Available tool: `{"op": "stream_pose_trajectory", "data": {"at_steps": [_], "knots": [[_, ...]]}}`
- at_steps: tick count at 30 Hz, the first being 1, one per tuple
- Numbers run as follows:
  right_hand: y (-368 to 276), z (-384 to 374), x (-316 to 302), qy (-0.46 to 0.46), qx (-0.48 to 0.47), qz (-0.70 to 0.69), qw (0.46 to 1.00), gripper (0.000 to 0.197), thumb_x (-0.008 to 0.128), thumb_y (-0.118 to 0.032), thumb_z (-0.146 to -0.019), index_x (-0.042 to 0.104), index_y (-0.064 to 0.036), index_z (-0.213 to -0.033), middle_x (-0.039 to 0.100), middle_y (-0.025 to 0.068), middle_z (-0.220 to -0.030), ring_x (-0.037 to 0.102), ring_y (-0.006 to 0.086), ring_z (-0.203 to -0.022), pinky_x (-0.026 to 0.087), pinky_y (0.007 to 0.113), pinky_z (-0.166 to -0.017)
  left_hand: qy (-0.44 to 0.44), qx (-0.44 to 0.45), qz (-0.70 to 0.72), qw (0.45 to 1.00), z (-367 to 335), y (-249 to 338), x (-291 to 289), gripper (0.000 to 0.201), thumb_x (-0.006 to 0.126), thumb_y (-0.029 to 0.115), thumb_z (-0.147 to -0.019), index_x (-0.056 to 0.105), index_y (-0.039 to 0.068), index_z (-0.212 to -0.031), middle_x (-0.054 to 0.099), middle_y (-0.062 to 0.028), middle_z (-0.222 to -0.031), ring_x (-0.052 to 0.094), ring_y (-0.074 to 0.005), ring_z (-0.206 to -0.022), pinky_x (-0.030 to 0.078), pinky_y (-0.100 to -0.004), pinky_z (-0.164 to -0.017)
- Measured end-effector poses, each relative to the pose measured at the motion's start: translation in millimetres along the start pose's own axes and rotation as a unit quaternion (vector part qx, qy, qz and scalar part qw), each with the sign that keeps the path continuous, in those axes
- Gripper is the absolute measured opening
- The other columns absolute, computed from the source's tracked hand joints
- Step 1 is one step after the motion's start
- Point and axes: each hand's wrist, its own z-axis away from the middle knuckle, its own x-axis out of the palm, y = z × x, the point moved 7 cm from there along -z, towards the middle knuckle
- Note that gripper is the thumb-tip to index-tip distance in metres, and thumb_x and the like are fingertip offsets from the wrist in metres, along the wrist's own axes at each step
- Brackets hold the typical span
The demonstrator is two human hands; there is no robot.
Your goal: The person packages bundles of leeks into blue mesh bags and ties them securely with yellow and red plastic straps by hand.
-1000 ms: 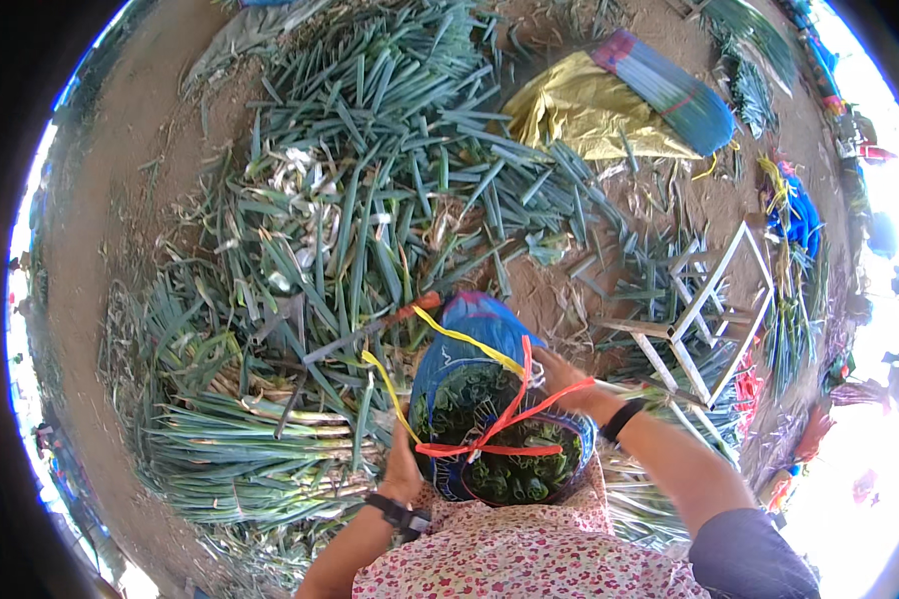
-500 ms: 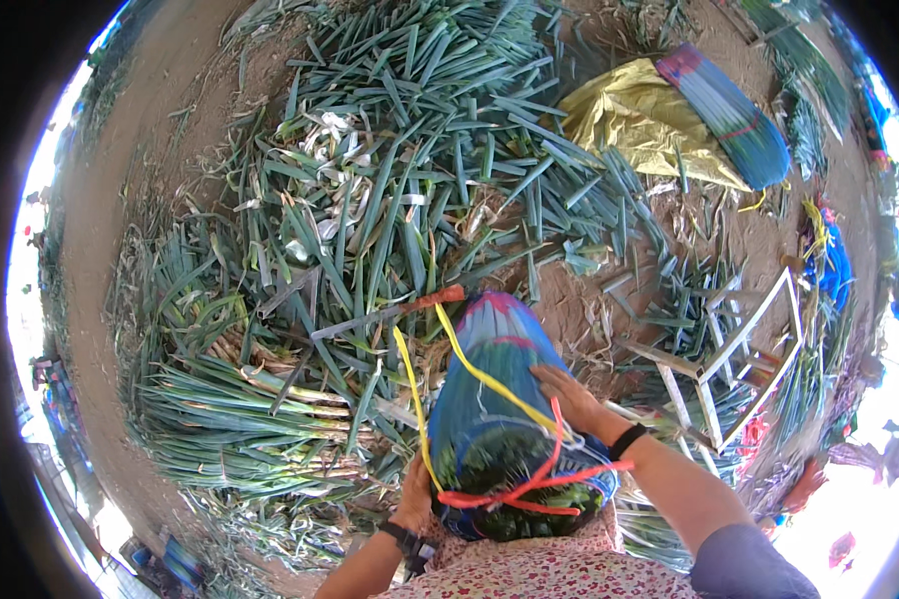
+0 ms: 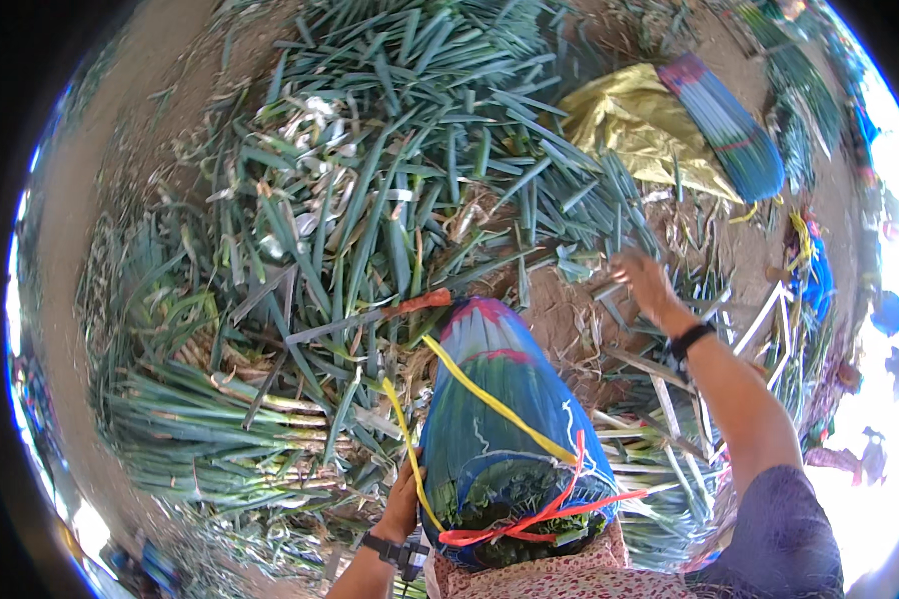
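A long bundle of green onions in a blue plastic bag (image 3: 504,399) lies against my lap, its pinkish end pointing away from me. A red tie (image 3: 529,521) crosses its near, leafy end, and a yellow strap (image 3: 499,396) runs over it. My left hand (image 3: 402,496) rests along the bundle's left side, fingers stretched against it and partly hidden. Off to the right, my right hand (image 3: 652,288) reaches out over the ground, slightly blurred, with fingers apart and nothing visible in them. A saw-like blade with an orange-red handle (image 3: 417,302) lies just beyond the bundle's far end.
Cut green leaves (image 3: 410,60) are heaped ahead. Loose green onions (image 3: 220,429) lie at the left. Another wrapped bundle (image 3: 724,125) rests by a yellow sheet (image 3: 639,130) at the far right. A pale wooden frame (image 3: 759,329) stands at the right, partly behind my arm.
My right hand has left the bundle's right side and moved forward and right. My left hand remains at the bundle's left side. The view has shifted slightly.
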Motion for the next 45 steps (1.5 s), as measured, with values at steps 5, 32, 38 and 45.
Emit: {"op": "stream_pose_trajectory", "data": {"at_steps": [5,32,38,45], "knots": [[43.7,-3.8,29.9,0.110,0.170,0.033,0.979,0.024,0.047,-0.026,-0.082,0.060,-0.0095,-0.095,0.061,0.0130,-0.076,0.060,0.0285,-0.064,0.047,0.037,-0.058,-0.011,-0.042,0.030,0.999,12.0,3.1,-6.3,0.056,0.042,0.027,-0.087,0.025,-0.003,-0.131,0.035,-0.0146,-0.131,0.037,-0.0212,-0.118,0.028,-0.0297,-0.099],[112.2,-6.0,-32.0,0.402,0.193,-0.146,0.883,0.031,0.054,-0.026,-0.083,0.056,0.0018,-0.069,0.051,0.0071,-0.052,0.041,0.0162,-0.045,0.036,0.034,-0.042,0.014,-0.105,-0.068,0.992,28.2,22.1,2.5,0.059,0.043,0.039,-0.087,0.026,0.006,-0.132,0.035,-0.0135,-0.131,0.039,-0.0245,-0.118,0.035,-0.0351,-0.096],[31.6,65.9,286.9,-0.030,0.292,-0.033,0.955,0.033,0.046,-0.039,-0.083,0.061,-0.0098,-0.089,0.061,0.0205,-0.080,0.059,0.0341,-0.080,0.046,0.044,-0.072,0.000,-0.106,-0.052,0.993,27.4,1.2,19.0,0.058,0.043,0.039,-0.087,0.027,0.007,-0.132,0.036,-0.0137,-0.130,0.039,-0.0245,-0.118,0.036,-0.0351,-0.096],[9.4,43.2,231.9,-0.072,0.235,-0.028,0.969,0.033,0.046,-0.035,-0.083,0.057,-0.0053,-0.091,0.060,0.0208,-0.085,0.056,0.0384,-0.082,0.044,0.044,-0.073,0.047,-0.093,0.163,0.981,24.9,4.4,6.4,0.057,0.043,0.039,-0.087,0.028,0.008,-0.131,0.036,-0.0139,-0.130,0.039,-0.0245,-0.118,0.036,-0.0351,-0.095]]}}
